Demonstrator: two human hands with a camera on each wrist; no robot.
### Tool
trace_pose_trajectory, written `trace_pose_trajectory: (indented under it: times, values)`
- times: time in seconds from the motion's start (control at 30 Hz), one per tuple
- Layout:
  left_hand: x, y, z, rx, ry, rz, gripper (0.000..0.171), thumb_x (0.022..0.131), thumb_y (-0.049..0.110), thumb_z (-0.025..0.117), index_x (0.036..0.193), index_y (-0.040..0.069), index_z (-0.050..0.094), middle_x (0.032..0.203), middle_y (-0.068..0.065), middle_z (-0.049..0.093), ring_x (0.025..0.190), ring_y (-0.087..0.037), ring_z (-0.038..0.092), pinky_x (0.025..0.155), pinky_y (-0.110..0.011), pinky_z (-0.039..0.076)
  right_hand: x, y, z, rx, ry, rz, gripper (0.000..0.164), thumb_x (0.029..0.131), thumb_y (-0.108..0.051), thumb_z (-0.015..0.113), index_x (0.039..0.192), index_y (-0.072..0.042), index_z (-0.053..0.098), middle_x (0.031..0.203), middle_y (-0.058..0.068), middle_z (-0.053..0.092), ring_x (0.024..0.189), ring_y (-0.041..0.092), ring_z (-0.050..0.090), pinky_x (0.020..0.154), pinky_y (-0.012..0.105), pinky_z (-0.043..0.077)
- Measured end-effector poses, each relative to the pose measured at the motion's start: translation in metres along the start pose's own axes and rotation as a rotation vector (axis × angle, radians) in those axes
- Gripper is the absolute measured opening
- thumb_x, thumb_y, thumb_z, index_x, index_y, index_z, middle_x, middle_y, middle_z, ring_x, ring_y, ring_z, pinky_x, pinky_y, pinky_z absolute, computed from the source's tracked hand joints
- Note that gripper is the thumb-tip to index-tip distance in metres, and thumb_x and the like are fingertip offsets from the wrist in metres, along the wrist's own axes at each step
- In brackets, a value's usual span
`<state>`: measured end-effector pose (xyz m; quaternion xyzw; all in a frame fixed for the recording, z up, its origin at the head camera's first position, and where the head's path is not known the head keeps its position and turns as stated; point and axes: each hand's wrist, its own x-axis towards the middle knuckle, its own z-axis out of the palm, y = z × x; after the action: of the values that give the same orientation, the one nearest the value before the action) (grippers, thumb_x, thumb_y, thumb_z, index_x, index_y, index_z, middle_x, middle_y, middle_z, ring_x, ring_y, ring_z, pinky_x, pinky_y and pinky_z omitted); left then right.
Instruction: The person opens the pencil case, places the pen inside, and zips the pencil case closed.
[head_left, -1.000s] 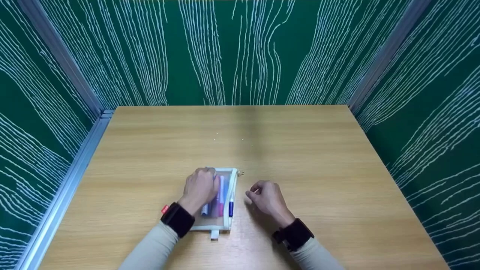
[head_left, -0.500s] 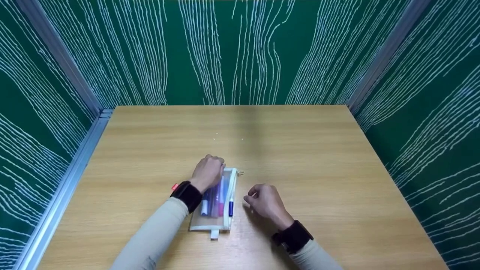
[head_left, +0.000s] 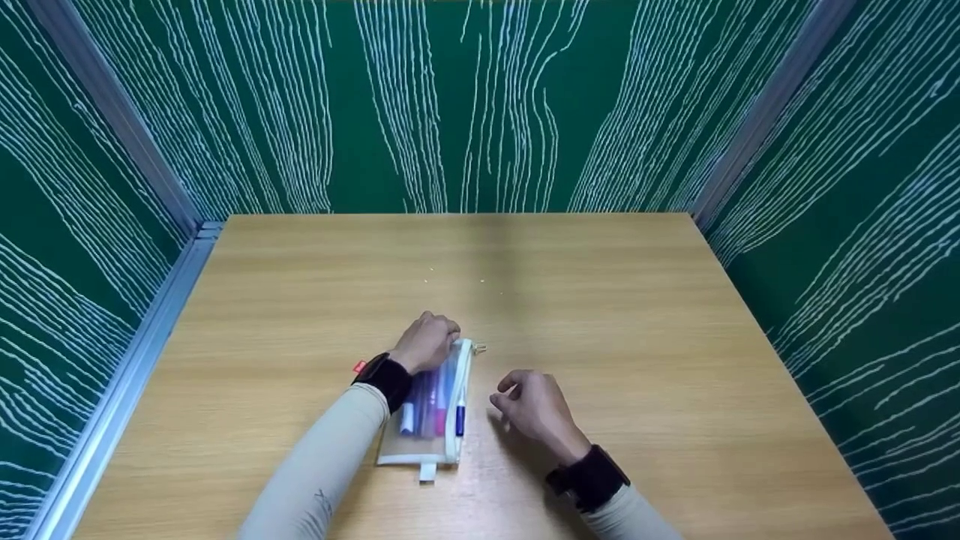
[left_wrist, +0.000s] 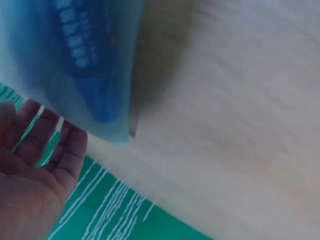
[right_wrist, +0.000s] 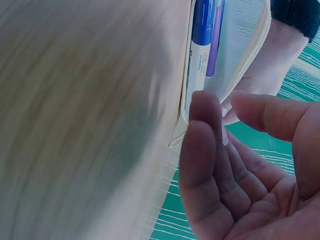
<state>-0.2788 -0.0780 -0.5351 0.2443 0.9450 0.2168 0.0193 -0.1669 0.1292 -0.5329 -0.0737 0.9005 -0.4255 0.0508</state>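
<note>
A see-through mesh pencil case (head_left: pixel 401 450) with white edging lies on the table in the head view, with several markers and pens inside. My left hand (head_left: pixel 427 343) holds its far end, fingers at the edge; in the left wrist view the fingers (left_wrist: pixel 70 157) curl up to the mesh and their tips are partly hidden. A blue-capped marker (right_wrist: pixel 202 22) and a purple pen (right_wrist: pixel 215 55) show along the case's right side in the right wrist view. My right hand (head_left: pixel 534 405) hovers to the right, loosely curled, thumb and forefinger apart, holding nothing.
A small metal zipper pull (head_left: pixel 480 349) sticks out at the case's far right corner, and a white fabric tab (head_left: pixel 427 472) at its near end. Tiny white specks dot the wooden table (head_left: pixel 600 300). Green walls with white lines (head_left: pixel 465 105) surround it.
My left hand has slid from the case's left side to its far end, uncovering more of the mesh and pens. My right hand and the case have hardly moved.
</note>
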Motion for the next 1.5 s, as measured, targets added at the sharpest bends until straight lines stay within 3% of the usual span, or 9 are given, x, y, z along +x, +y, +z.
trace_pose_trajectory:
  times: [0.27, 0.53, 0.8, 0.93, 1.1, 1.3, 1.5]
  values:
    - [0.0, -0.004, 0.002, -0.02, 0.0, 0.002, 0.02, 0.095, 0.018, 0.055, 0.099, 0.009, 0.072, 0.095, -0.006, 0.064, 0.093, -0.027, 0.054, 0.085, -0.039, 0.044, 0.003, 0.001, 0.0, 0.008, 0.004, 0.019, 0.016, 0.083, -0.017, 0.073, 0.092, -0.007, 0.066, 0.065, 0.005, 0.068, 0.05, 0.021, 0.065, 0.044, 0.031, 0.049]
    - [-0.002, -0.009, 0.004, -0.154, -0.01, -0.129, 0.02, 0.094, 0.022, 0.058, 0.102, 0.012, 0.074, 0.094, -0.001, 0.061, 0.093, -0.02, 0.049, 0.085, -0.036, 0.044, 0.006, 0.0, -0.001, 0.002, -0.013, 0.051, 0.019, 0.083, -0.018, 0.073, 0.096, -0.006, 0.066, 0.066, 0.003, 0.068, 0.051, 0.021, 0.065, 0.048, 0.032, 0.05]
    - [-0.004, -0.012, 0.006, -0.198, 0.069, -0.116, 0.013, 0.09, 0.016, 0.063, 0.093, 0.01, 0.074, 0.092, -0.004, 0.067, 0.096, -0.025, 0.055, 0.092, -0.039, 0.042, 0.024, -0.008, -0.002, -0.188, 0.034, 0.07, 0.027, 0.08, -0.027, 0.075, 0.101, -0.012, 0.069, 0.073, -0.007, 0.065, 0.06, 0.009, 0.06, 0.061, 0.03, 0.049]
    - [-0.005, -0.012, 0.006, -0.224, 0.059, -0.169, 0.014, 0.091, 0.018, 0.062, 0.094, 0.011, 0.074, 0.092, -0.003, 0.065, 0.096, -0.023, 0.053, 0.092, -0.039, 0.043, 0.038, -0.013, -0.003, -0.26, 0.062, 0.077, 0.03, 0.08, -0.028, 0.074, 0.106, -0.015, 0.067, 0.076, -0.007, 0.063, 0.063, 0.01, 0.057, 0.061, 0.031, 0.047]
    - [-0.006, -0.013, 0.007, -0.221, 0.076, -0.16, 0.013, 0.09, 0.017, 0.063, 0.091, 0.01, 0.074, 0.089, -0.004, 0.064, 0.093, -0.023, 0.053, 0.089, -0.039, 0.044, 0.055, -0.017, 0.0, -0.296, 0.088, 0.081, 0.033, 0.083, -0.027, 0.071, 0.113, -0.017, 0.065, 0.083, -0.001, 0.066, 0.061, 0.013, 0.057, 0.06, 0.031, 0.047]
    - [-0.006, -0.014, 0.008, -0.234, 0.071, -0.185, 0.013, 0.09, 0.018, 0.063, 0.091, 0.011, 0.073, 0.091, -0.004, 0.064, 0.095, -0.023, 0.053, 0.09, -0.039, 0.043, 0.072, -0.02, 0.014, -0.385, 0.113, 0.051, 0.034, 0.083, -0.024, 0.07, 0.117, -0.021, 0.066, 0.111, 0.008, 0.067, 0.088, 0.024, 0.063, 0.073, 0.038, 0.051]
    - [-0.006, -0.013, 0.011, -0.224, 0.065, -0.195, 0.012, 0.091, 0.02, 0.063, 0.091, 0.012, 0.073, 0.091, -0.003, 0.064, 0.096, -0.023, 0.054, 0.092, -0.039, 0.043, 0.081, -0.019, 0.028, -0.498, 0.108, 0.043, 0.033, 0.08, -0.02, 0.072, 0.113, -0.022, 0.068, 0.102, 0.006, 0.066, 0.085, 0.026, 0.063, 0.071, 0.039, 0.051]
